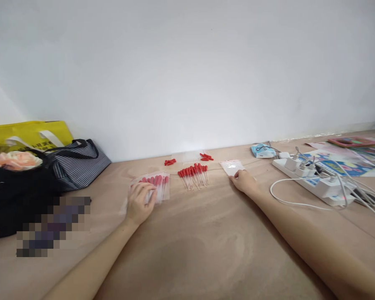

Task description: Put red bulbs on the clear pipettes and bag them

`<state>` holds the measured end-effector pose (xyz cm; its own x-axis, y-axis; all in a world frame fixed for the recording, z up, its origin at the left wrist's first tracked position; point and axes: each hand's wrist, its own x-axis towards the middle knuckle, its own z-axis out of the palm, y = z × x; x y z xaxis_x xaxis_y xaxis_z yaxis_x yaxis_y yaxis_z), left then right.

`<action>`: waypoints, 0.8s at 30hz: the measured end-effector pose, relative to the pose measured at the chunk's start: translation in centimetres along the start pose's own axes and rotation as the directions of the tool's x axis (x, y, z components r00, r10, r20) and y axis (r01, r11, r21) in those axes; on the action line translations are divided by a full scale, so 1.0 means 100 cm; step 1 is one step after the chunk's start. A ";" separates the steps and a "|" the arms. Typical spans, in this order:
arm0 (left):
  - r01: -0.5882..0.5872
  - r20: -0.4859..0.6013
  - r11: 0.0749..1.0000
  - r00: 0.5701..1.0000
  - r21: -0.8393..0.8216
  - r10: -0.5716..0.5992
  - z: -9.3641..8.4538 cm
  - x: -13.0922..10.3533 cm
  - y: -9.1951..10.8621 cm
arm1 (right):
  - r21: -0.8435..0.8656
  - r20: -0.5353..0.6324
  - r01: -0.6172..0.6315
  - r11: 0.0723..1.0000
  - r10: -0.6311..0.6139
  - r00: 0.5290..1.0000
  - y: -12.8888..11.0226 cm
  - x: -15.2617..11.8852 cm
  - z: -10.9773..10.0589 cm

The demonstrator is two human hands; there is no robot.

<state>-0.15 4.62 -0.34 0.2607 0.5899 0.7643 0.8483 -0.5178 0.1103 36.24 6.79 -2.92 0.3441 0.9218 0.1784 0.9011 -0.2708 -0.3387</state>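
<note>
My left hand [140, 203] lies with its fingers spread over clear plastic bags [165, 192] that hold thin pale sticks with red heads. Between my hands, a fanned row of similar red-headed sticks [193, 176] rests loose on the brown surface, heads pointing away from me. My right hand [243, 182] pinches the near edge of a clear zip bag [231, 166], which lies flat. Whether that bag contains anything I cannot make out. Behind the row are two small piles of short red pieces, a left pile [170, 162] and a right pile [206, 157].
A clear plastic sheet or bag [190, 157] lies near the wall. To the right are a blue packet [263, 151], a white power strip [289, 173] with looping cables, and colourful papers [356, 166]. Striped [83, 164], black [21, 200] and yellow bags [58, 128] stand on the left.
</note>
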 end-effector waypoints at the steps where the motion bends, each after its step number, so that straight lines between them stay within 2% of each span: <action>1: -0.045 0.036 0.999 0.998 -0.026 0.046 0.001 -0.001 0.009 | 0.014 0.001 -0.012 1.000 0.012 1.000 0.001 0.000 0.001; 4: -0.148 0.130 0.980 0.978 -0.134 0.165 0.005 -0.004 0.031 | 0.029 -0.005 -0.022 0.999 0.022 1.000 0.002 -0.002 -0.002; 7: -0.193 0.184 0.952 0.953 -0.236 0.239 0.006 -0.005 0.044 | 0.048 -0.036 -0.009 0.999 0.011 0.999 -0.005 -0.008 -0.011; 10: -0.175 0.206 0.937 0.948 -0.302 0.243 0.007 -0.005 0.049 | 0.153 -0.051 0.091 0.984 -0.084 0.995 -0.027 -0.029 -0.020; 12: -0.143 0.231 0.932 0.946 -0.334 0.228 0.007 -0.006 0.050 | 0.318 0.050 0.175 0.932 -0.200 0.978 -0.048 -0.052 -0.020; 13: -0.123 0.248 0.928 0.944 -0.351 0.219 0.007 -0.006 0.050 | 0.414 0.114 0.203 0.887 -0.272 0.956 -0.058 -0.064 -0.019; 14: -0.101 0.270 0.925 0.940 -0.366 0.210 0.007 -0.006 0.049 | 0.515 0.206 0.212 0.830 -0.360 0.910 -0.068 -0.076 -0.016; 15: -0.084 0.296 0.923 0.933 -0.377 0.205 0.007 -0.006 0.049 | 0.607 0.317 0.177 0.775 -0.440 0.840 -0.075 -0.087 -0.014; 16: -0.074 0.323 0.921 0.923 -0.382 0.208 0.007 -0.005 0.048 | 0.672 0.379 0.151 0.725 -0.513 0.770 -0.081 -0.094 -0.012; 17: -0.074 0.345 0.923 0.914 -0.378 0.214 0.006 -0.005 0.048 | 0.703 0.373 0.171 0.690 -0.563 0.737 -0.084 -0.099 -0.010; 18: -0.080 0.357 0.928 0.909 -0.363 0.218 0.006 -0.004 0.049 | 0.709 0.328 0.227 0.668 -0.597 0.732 -0.084 -0.101 -0.009; 21: -0.081 0.344 0.953 0.921 -0.292 0.183 0.004 -0.005 0.059 | 0.531 0.073 0.501 0.684 -0.626 0.777 -0.076 -0.091 -0.010; 22: -0.066 0.345 0.958 0.924 -0.278 0.163 0.004 -0.006 0.066 | 0.450 0.032 0.546 0.707 -0.624 0.781 -0.072 -0.086 -0.010; 24: -0.031 0.406 0.957 0.901 -0.290 0.152 0.002 -0.011 0.082 | 0.354 0.051 0.543 0.761 -0.596 0.802 -0.065 -0.079 -0.010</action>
<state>6.64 -0.18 -0.45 0.5513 0.7042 0.4474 0.6698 -0.6933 0.2658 27.93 1.02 -1.15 -0.2743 0.9143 0.2981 0.7793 0.3930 -0.4882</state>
